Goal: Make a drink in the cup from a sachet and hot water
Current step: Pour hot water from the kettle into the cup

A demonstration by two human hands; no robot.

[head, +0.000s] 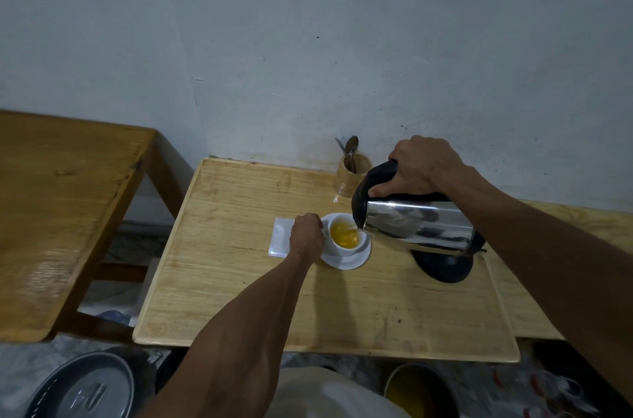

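The cup (344,235), steadied on its saucer (356,260) by the left hand (306,238), fills with orange drink as the right hand (416,165) grips the tilted kettle (416,220).

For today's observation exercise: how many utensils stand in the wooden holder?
2: a spoon and a thinner utensil left of it, both in the holder by the wall. Others may be hidden inside.

white cup (346,239), orange drink (343,235) | silver-black kettle (421,222) | white saucer (352,261)
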